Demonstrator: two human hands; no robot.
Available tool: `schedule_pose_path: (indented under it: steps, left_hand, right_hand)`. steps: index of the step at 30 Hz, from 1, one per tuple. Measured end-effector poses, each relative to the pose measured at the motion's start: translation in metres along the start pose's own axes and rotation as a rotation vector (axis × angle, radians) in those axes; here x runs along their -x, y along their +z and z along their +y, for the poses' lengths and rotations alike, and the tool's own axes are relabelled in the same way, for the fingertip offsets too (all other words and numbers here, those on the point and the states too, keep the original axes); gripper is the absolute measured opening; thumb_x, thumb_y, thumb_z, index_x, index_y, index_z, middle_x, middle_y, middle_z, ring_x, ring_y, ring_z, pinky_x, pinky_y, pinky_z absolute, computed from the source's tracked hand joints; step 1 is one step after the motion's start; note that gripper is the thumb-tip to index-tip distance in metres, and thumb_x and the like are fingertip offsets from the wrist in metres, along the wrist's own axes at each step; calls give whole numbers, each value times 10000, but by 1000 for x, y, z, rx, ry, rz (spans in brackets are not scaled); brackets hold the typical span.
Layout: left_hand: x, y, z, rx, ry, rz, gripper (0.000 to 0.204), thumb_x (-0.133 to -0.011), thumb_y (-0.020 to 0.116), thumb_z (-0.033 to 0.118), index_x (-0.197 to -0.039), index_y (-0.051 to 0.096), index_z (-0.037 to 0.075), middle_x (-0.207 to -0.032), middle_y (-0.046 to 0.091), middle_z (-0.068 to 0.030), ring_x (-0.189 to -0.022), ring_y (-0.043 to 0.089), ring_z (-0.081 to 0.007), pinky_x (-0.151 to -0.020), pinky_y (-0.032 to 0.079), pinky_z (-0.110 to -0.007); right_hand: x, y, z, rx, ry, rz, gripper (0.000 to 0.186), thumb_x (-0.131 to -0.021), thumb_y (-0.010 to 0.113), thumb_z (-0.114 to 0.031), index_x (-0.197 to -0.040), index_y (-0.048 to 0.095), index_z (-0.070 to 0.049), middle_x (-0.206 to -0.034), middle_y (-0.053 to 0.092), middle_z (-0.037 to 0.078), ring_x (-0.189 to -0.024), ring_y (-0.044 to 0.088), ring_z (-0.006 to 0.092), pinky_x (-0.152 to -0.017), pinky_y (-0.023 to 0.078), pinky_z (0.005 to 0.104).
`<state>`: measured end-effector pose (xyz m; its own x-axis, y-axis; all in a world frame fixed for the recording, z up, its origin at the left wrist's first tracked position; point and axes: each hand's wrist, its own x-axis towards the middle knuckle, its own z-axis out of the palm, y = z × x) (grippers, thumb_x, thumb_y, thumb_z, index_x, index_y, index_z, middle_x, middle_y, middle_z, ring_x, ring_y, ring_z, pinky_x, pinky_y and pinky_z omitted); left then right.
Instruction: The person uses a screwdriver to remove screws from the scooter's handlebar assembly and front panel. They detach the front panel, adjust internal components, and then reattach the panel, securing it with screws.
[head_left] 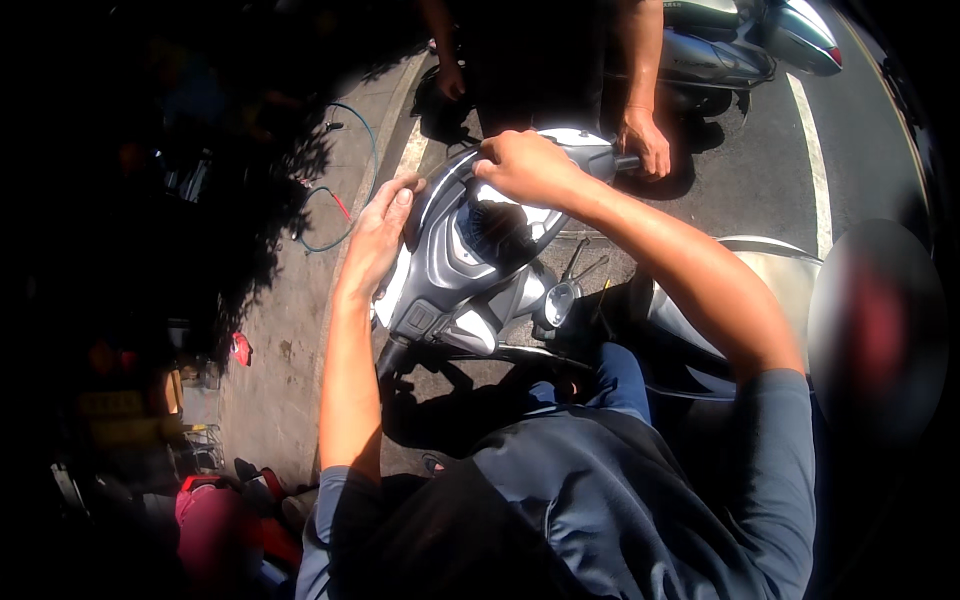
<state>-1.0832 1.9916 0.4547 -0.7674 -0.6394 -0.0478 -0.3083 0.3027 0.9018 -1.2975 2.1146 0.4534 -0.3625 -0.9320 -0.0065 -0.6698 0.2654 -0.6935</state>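
The grey and white handlebar cover (428,257) of a scooter, with a dark round display (497,232) in its middle, sits in front of me. Along its left side, my left hand (376,235) grips the edge, thumb uppermost and the other fingers partly hidden. My right hand (528,168) is curled over the far rim, its fingertips out of sight. Across the scooter stands a person in dark clothes, whose hand (646,142) is beside the handlebar end (627,162).
A round shiny part (561,303) is below the cover. Parked scooters stand at the upper right (705,58) and right (790,283). A thin hose (372,140) lies on the pavement at left, near a red object (240,348). Deep shadow hides the far left.
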Motion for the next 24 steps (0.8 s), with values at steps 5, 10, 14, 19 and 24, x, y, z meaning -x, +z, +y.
schedule_pose_path:
  steps: [5,10,14,19,24]
  left_hand:
    - [0,-2,-7,-5,0,46,510,-1050,514,412,-1382,559,28,-1340,636,-151,-1257,574,-224,-1079,413,-328]
    - [0,4,-26,-48,89,151,534,-1027,541,452,-1347,594,29,-1331,640,-158,-1260,586,-265,-1069,437,-357]
    - [1,12,-4,-178,61,179,538,-990,594,462,-1317,619,35,-1292,657,-179,-1208,624,-294,-1026,470,-375]
    - [-1,22,-3,-278,81,230,425,-1004,584,345,-1300,630,44,-1270,661,-165,-1163,633,-281,-1008,471,-365]
    - [2,29,0,-336,-25,299,368,-1032,527,288,-1285,644,48,-1234,674,-146,-1175,618,-241,-1002,459,-350]
  right_hand:
    - [-12,1,0,15,-85,-35,373,-870,610,-354,-941,764,-22,-868,737,209,-888,723,366,-837,554,460]
    - [-18,-1,3,41,9,-99,394,-911,592,-349,-1017,741,0,-946,736,230,-952,712,390,-869,549,465]
    - [-16,-19,13,266,-155,-78,350,-925,583,-325,-991,729,-13,-882,717,234,-883,700,414,-818,553,481]
    - [-37,-24,32,235,-252,-170,341,-917,599,-313,-1045,729,-25,-885,723,228,-895,713,392,-814,556,467]
    - [-40,-24,17,438,-415,-181,349,-915,580,-296,-1017,724,6,-881,719,237,-846,714,404,-784,564,470]
